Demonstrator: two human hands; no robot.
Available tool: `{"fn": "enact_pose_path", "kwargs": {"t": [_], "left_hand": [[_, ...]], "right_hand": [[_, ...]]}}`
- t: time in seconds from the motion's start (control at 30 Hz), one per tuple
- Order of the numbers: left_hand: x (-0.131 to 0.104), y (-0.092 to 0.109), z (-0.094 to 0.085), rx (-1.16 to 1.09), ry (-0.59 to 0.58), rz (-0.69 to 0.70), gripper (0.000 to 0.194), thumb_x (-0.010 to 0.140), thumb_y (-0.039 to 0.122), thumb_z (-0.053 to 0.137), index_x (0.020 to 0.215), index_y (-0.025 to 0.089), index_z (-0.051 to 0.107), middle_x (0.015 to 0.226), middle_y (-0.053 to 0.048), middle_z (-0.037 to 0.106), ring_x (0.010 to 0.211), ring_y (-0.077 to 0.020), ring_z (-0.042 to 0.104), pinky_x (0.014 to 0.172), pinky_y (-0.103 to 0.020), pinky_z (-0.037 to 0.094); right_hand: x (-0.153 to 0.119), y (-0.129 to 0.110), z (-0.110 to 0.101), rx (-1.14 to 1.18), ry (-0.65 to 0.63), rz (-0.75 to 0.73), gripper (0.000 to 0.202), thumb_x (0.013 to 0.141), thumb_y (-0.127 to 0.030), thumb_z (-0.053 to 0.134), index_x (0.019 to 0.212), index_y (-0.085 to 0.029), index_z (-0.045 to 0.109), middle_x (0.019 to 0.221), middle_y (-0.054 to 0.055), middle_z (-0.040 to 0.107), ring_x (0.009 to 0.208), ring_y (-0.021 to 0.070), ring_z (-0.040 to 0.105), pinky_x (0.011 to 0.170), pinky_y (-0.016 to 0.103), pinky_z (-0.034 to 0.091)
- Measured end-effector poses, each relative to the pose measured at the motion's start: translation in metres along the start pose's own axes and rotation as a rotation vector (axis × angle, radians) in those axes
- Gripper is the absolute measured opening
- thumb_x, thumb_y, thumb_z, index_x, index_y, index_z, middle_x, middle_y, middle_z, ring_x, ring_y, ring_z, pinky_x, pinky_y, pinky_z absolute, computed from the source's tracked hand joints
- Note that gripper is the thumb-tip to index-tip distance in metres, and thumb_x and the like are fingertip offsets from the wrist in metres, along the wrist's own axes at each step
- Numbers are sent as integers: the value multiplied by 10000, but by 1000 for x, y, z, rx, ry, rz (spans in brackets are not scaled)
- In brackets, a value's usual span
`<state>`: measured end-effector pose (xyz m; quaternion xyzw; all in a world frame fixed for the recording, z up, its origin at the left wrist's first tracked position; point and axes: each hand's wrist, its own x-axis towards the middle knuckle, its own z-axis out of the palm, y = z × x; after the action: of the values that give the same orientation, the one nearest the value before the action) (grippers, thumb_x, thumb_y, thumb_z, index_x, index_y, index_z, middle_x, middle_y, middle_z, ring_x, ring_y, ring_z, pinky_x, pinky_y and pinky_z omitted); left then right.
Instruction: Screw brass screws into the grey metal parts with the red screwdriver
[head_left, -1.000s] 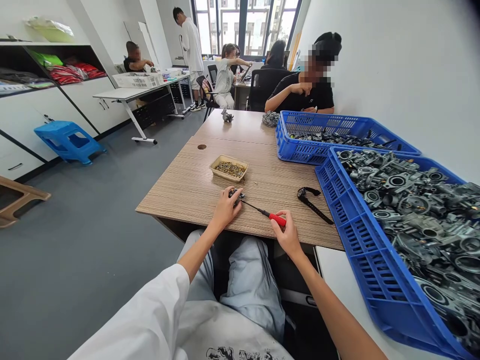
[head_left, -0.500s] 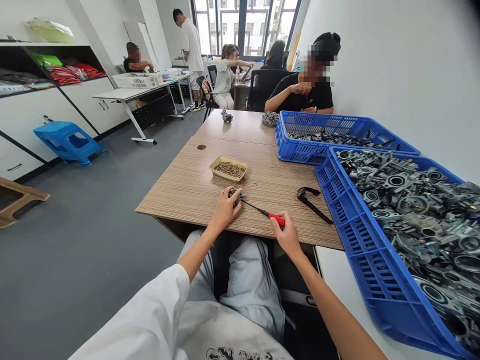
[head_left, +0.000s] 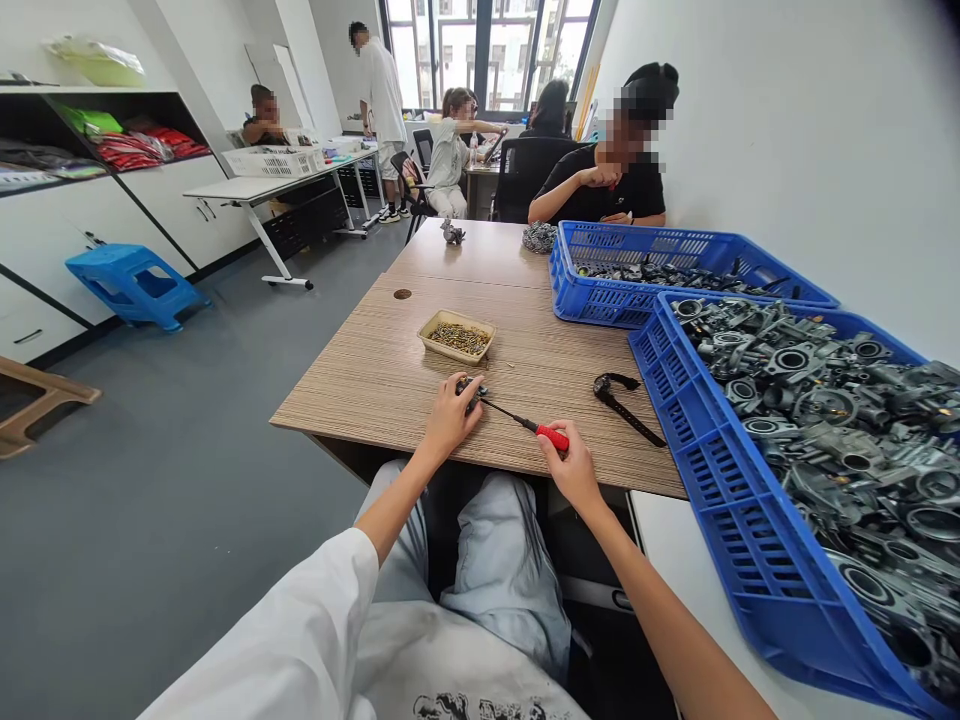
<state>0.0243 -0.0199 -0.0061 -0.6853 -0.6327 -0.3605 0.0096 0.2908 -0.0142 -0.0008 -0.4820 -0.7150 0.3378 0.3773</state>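
Observation:
My left hand (head_left: 451,412) is closed around a small dark metal part (head_left: 471,392), pressing it to the wooden table (head_left: 360,370); the fingers hide much of it. In my right hand (head_left: 571,465) is the red handle of a screwdriver (head_left: 551,437). Its dark shaft points left, and the tip meets the metal part's right side. Just beyond my left hand sits a beige tray (head_left: 454,352) of small brass-coloured pieces. A black-strapped wristwatch (head_left: 609,392) lies to the right of the screwdriver.
A blue crate (head_left: 720,480) heaped with grey metal castings stands close on my right. Behind it is another blue crate (head_left: 600,300) holding dark parts. Farther back are a small metal part (head_left: 452,232) and a grey bundle (head_left: 538,237). A person in black (head_left: 600,190) sits across the table.
Both hands, the metal part and the screwdriver stay in nearly the same place. The whole view has shifted very slightly.

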Motion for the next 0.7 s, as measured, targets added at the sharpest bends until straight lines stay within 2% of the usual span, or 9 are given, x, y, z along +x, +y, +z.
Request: {"fn": "enact_pose_path", "kwargs": {"t": [0.17,0.33,0.6,0.7], "left_hand": [[0,1,0,22,-12,26,509,997,282,551,1505,259,528,1447,-140,464,1312,-312,455,1146,-495,430],[0,1,-1,45,-15,35,503,999,288,554,1501,265,532,1449,-139,452,1303,-312,462,1142,-491,430],[0,0,1,50,-13,33,493,996,259,548,1489,260,538,1442,-139,453,1292,-311,456,1142,-504,436],[0,0,1,54,-11,35,496,990,249,552,1486,259,541,1439,-138,455,1294,-312,459,1139,-501,440]], "right_hand": [[0,6,-1,67,-1,-18,289,979,-489,567,1118,-255,470,714,-15,589,577,200,546,575,318,431],[0,9,0,39,8,10,278,985,-517,559,1013,-259,459,633,-48,518,529,181,491,541,298,399],[0,1,1,49,19,34,380,994,-603,536,851,-263,447,537,-66,458,490,161,443,518,280,371],[0,2,1,51,18,33,373,1000,-596,521,847,-261,462,543,-61,461,493,161,449,516,283,372]]}}
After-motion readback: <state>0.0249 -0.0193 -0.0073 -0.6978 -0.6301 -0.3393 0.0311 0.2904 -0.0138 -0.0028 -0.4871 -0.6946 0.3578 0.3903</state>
